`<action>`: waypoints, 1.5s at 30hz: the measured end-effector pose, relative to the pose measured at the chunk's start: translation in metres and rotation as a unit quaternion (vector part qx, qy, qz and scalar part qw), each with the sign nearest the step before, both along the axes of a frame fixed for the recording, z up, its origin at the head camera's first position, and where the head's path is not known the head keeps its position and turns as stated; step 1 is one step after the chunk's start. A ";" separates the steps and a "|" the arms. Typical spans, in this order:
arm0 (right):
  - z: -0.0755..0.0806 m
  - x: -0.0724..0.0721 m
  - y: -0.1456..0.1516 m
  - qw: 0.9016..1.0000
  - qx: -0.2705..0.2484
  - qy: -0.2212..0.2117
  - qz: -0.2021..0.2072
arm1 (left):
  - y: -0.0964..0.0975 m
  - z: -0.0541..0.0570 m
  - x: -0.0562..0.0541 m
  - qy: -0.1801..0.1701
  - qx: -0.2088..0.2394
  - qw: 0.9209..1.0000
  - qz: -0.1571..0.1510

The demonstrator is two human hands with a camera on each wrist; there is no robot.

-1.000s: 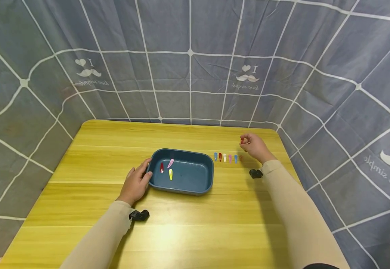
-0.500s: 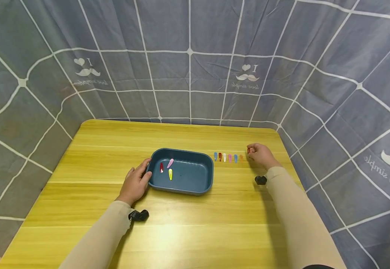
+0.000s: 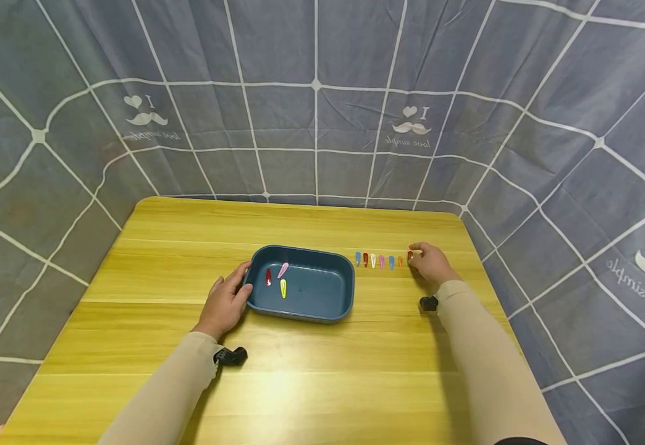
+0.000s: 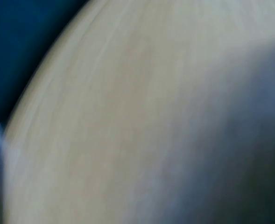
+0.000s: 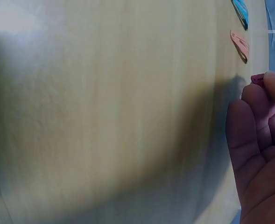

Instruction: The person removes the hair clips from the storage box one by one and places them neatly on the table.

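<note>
My right hand (image 3: pixel 432 264) pinches a red snap hair clip (image 3: pixel 409 254) between thumb and fingertips, low over the table at the right end of a row of hair clips. The right wrist view shows the clip's tip poking out of the pinch, close to an orange clip (image 5: pixel 240 45). Leftward the row runs blue (image 3: pixel 392 262), pink (image 3: pixel 381 262), white (image 3: pixel 373 261), red (image 3: pixel 365 259) and blue (image 3: pixel 358 259). My left hand (image 3: pixel 223 306) holds the left side of a dark blue bin (image 3: pixel 317 295), thumb over its rim. Inside lie red (image 3: pixel 269 277), pink (image 3: pixel 283 270) and yellow (image 3: pixel 283 288) clips.
The wooden table (image 3: pixel 300 395) has rounded far corners. A grey-blue curtain (image 3: pixel 289 117) with white grid lines surrounds its back and sides. A black wrist device (image 3: pixel 230 356) sits at the left cuff, and another (image 3: pixel 429 303) at the right.
My right hand has come toward me and slightly right, bringing the red hair clip from above the row down to its right end. The left hand and bin have stayed put.
</note>
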State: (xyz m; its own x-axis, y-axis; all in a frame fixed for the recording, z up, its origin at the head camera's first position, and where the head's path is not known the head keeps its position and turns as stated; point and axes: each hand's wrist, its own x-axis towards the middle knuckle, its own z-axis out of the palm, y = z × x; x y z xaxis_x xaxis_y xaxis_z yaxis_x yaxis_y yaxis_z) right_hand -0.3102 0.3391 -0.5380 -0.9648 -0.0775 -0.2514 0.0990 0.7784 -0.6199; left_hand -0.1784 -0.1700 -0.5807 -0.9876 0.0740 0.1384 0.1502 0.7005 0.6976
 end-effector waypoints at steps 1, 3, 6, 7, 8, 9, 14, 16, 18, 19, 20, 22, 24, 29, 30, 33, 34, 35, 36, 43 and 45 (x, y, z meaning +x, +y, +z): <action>-0.001 -0.001 0.000 1.000 0.002 -0.002 0.002 | 0.000 0.000 0.000 0.001 -0.001 1.000 0.000; -0.003 -0.002 0.001 1.000 0.011 -0.004 0.008 | -0.001 0.000 0.000 0.005 -0.003 1.000 0.000; -0.006 -0.003 0.002 1.000 0.025 -0.005 0.014 | -0.001 0.001 0.001 0.007 -0.002 1.000 0.000; -0.007 -0.003 0.003 1.000 0.027 -0.005 0.015 | -0.001 0.001 0.001 0.007 -0.001 1.000 0.000; -0.008 -0.003 0.003 1.000 0.026 -0.005 0.014 | -0.001 0.001 0.001 0.006 0.000 1.000 0.000; -0.009 -0.002 0.002 1.000 0.025 -0.007 0.011 | 0.000 0.001 0.002 0.005 0.000 1.000 0.000; -0.010 0.001 0.000 1.000 0.025 -0.008 0.008 | 0.000 0.001 0.002 -0.002 -0.001 1.000 0.000; -0.011 0.001 0.000 0.999 0.030 -0.006 0.012 | 0.000 0.001 0.002 -0.001 -0.001 1.000 0.000; -0.012 0.001 0.001 0.999 0.036 -0.004 0.016 | 0.000 0.000 0.002 0.000 -0.001 1.000 -0.001; -0.013 0.002 0.001 0.999 0.038 -0.005 0.018 | 0.000 0.000 0.002 0.001 0.000 1.000 -0.001; -0.013 0.002 0.001 0.999 0.040 -0.005 0.020 | 0.000 -0.001 0.001 0.000 0.000 1.000 -0.002; -0.013 0.003 0.001 0.999 0.047 -0.001 0.025 | -0.001 -0.001 0.001 -0.001 0.000 1.000 -0.002; -0.013 0.003 0.001 0.998 0.049 0.000 0.027 | -0.001 -0.002 0.001 -0.003 0.001 1.000 0.001; -0.013 0.004 0.001 0.998 0.049 0.001 0.030 | 0.000 -0.002 0.002 0.009 -0.004 1.000 0.004; -0.013 0.004 0.001 0.998 0.047 0.000 0.028 | 0.000 -0.002 0.002 0.012 -0.004 1.000 0.004; -0.015 0.004 0.003 0.998 0.049 0.000 0.027 | 0.000 -0.001 0.003 0.012 -0.003 1.000 0.002; -0.015 0.004 0.003 0.998 0.050 0.000 0.027 | 0.000 -0.001 0.004 0.010 -0.002 1.000 0.001; -0.015 0.004 0.003 0.998 0.049 -0.001 0.025 | 0.000 0.000 0.004 0.007 -0.001 1.000 0.001; -0.015 0.004 0.003 0.999 0.048 -0.003 0.023 | 0.000 0.000 0.004 0.005 0.000 1.000 0.000; -0.014 0.004 0.002 0.998 0.054 -0.011 0.027 | 0.000 0.001 0.004 -0.001 0.005 1.000 -0.001; -0.013 0.003 0.001 0.998 0.055 -0.013 0.028 | -0.001 0.001 0.003 0.001 0.003 1.000 0.000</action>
